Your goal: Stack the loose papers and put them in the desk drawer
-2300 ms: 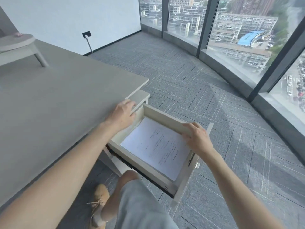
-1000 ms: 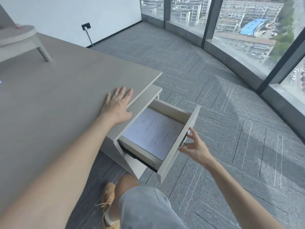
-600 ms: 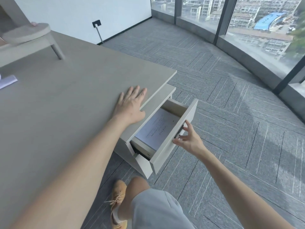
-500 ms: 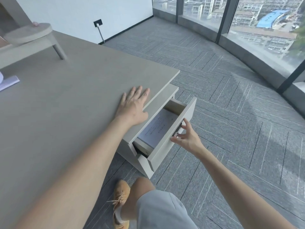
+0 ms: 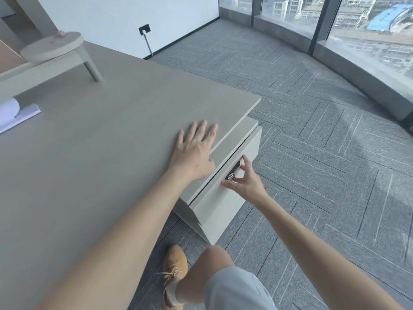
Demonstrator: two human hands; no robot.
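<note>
The drawer [image 5: 220, 195] is sitting pushed in under the desk [image 5: 89, 153], just right of frame centre, its pale front nearly flush with the cabinet, only a thin dark gap showing along its top edge. The papers from the task are not showing anywhere around the drawer; the inside is hidden, so cannot tell where they are lying.

The right hand [image 5: 247, 182] is resting against the drawer front, at centre frame. Its fingers [image 5: 245, 161] are spread apart, index pointing up and thumb reaching left along the front, with the small metal lock [image 5: 232, 173] lying in the gap between them. The fingertips are touching the panel beside the lock, not wrapping anything.

The left hand [image 5: 194, 151] is lying flat, palm down, on the desk near its right edge, just above and left of the drawer. Its fingers are straight and slightly apart, pointing toward the upper right, clamping nothing. The thumb is sitting at the desk edge, just above the cabinet top.

At the left edge of the frame some white sheets [image 5: 13, 115] are lying on the desk, well apart from both hands. A round grey stand [image 5: 53, 47] is standing in the upper left. At the bottom centre a tan shoe [image 5: 174, 267] and a bare knee are showing over the grey carpet [image 5: 312, 130].
</note>
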